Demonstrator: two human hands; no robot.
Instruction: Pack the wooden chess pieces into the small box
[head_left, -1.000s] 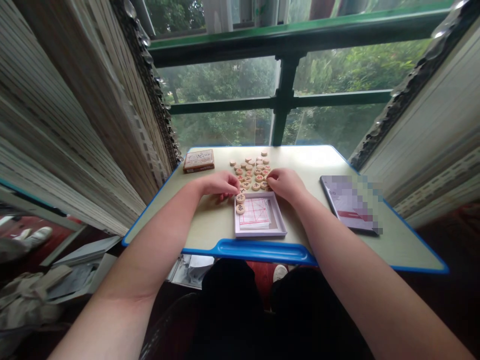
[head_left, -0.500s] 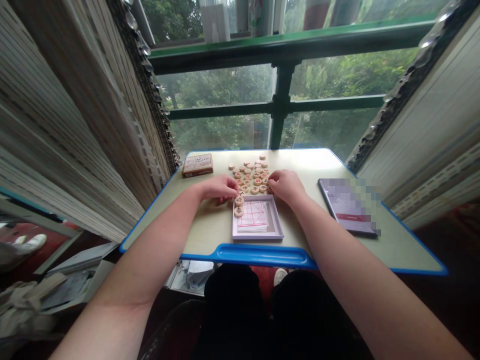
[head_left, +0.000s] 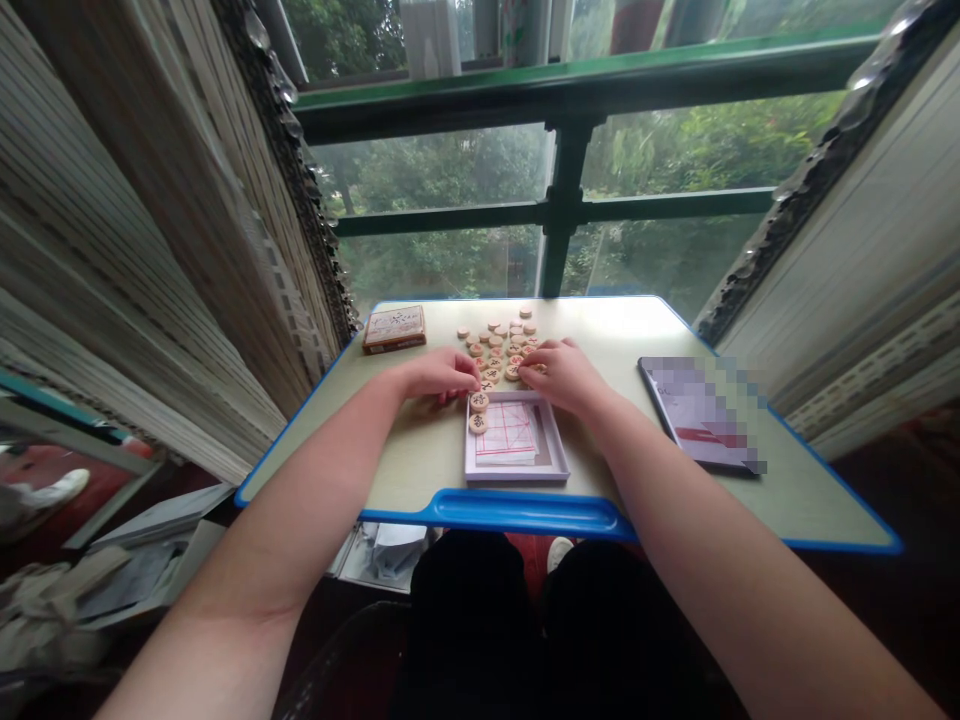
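Note:
Round wooden Chinese chess pieces (head_left: 496, 348) with red and black characters lie in a loose cluster on the table. My right hand (head_left: 561, 375) is curled over the cluster's near right side, its fingertips on the pieces. My left hand (head_left: 442, 375) rests just left of the cluster, its fingertips beside a piece (head_left: 487, 385). Whether either hand holds a piece is hidden. Below them stands a shallow lilac box (head_left: 514, 477) holding a folded paper board (head_left: 504, 435) with a red grid. Two more pieces (head_left: 478, 401) lie along the box's left side.
The pale table (head_left: 420, 460) has a blue rim and a blue front lip. A small brown box (head_left: 394, 329) sits at the back left, and a blurred book or tablet (head_left: 701, 415) lies on the right. Bamboo blinds and a green-framed window flank and back the table.
My right hand has moved left, further over the pieces. My left hand stays in nearly the same place, and the view has shifted only slightly.

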